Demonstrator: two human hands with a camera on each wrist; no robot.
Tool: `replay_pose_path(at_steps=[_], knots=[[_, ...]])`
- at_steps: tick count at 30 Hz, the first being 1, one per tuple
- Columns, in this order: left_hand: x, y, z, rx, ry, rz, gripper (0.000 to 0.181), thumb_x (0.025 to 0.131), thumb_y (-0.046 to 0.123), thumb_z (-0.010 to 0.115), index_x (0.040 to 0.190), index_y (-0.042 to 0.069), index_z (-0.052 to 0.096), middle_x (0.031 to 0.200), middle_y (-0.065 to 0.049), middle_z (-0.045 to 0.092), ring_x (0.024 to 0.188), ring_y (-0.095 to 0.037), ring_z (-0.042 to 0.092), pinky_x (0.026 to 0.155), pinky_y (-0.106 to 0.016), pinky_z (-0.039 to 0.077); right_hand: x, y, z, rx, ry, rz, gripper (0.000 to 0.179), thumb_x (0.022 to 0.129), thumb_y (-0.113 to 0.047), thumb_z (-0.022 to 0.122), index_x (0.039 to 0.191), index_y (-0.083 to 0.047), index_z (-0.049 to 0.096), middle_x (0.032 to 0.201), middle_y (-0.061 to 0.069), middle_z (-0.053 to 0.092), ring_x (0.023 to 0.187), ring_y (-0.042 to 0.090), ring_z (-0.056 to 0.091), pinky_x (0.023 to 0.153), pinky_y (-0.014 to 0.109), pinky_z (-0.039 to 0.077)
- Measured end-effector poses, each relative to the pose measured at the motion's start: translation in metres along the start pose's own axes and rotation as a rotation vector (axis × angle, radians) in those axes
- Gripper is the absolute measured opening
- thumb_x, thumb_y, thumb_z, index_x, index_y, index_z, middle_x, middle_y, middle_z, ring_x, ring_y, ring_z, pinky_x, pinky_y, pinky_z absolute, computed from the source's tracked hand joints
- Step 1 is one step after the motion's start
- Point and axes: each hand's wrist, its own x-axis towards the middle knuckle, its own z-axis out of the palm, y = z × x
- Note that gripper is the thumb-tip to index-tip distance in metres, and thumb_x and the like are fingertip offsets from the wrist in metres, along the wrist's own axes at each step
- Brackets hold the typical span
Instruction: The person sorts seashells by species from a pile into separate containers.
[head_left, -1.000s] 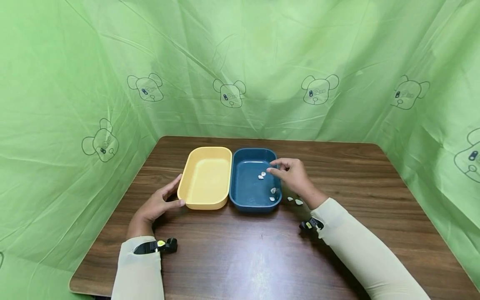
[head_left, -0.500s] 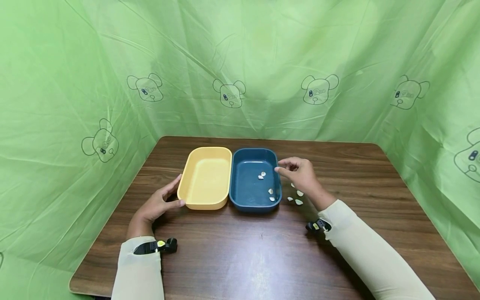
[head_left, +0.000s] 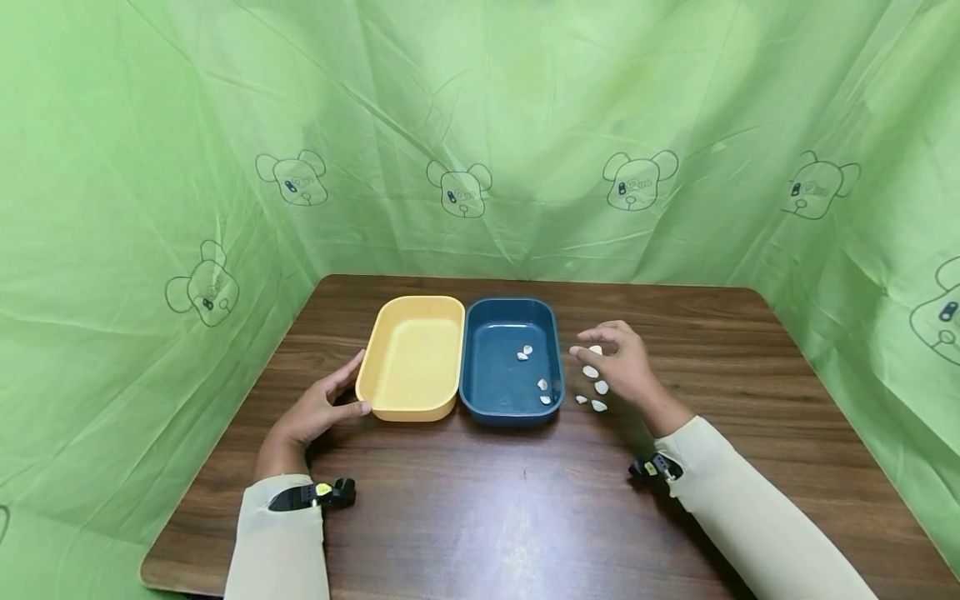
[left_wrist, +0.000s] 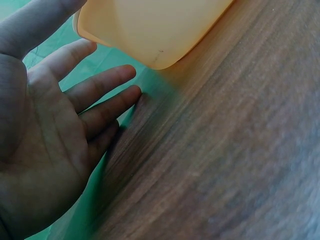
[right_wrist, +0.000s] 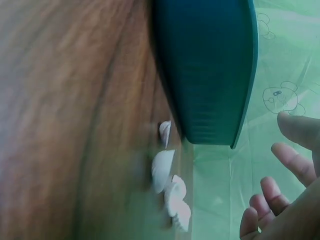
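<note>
No writing shows anywhere. The right hand [head_left: 626,367], loosely spread and holding nothing, hovers over shells [head_left: 597,388] beside the blue tray [head_left: 510,412]. The left hand [head_left: 318,410], fingers relaxed, touches the yellow tray [head_left: 408,406].

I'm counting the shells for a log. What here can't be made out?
- Head view: the right hand covers part of the loose shells, so their count is unsure.
- Right wrist view: the blue tray shows only its outer wall; its contents are hidden.
- Left wrist view: the yellow tray is cut off by the top edge.
</note>
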Motion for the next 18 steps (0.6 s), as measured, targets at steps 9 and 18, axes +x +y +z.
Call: replay_pose_path(at_steps=[9,18], knots=[[0.002,-0.003,0.002,-0.025,-0.003,0.026,0.097,0.099,0.015,0.082,0.175,0.029,0.025,0.179,-0.015,0.033,0.158,-0.013,0.038,0.112,-0.007,0.036,-0.016,0.013,-0.011,-0.022,-0.050,0.076,0.047,0.091,-0.023,0.090,0.129,0.001,0.076,0.156,0.027,0.050,0.150,0.048,0.036,0.120,0.067,0.028],[0.001,-0.003,0.001,-0.034,-0.002,0.023,0.097,0.098,0.015,0.083,0.175,0.028,0.025,0.179,-0.015,0.032,0.150,0.002,0.039,0.112,-0.006,0.036,-0.020,0.026,-0.019,-0.001,-0.144,0.084,0.051,0.089,-0.017,0.090,0.132,0.005,0.074,0.166,0.040,0.038,0.164,0.059,0.016,0.130,0.078,0.008]])
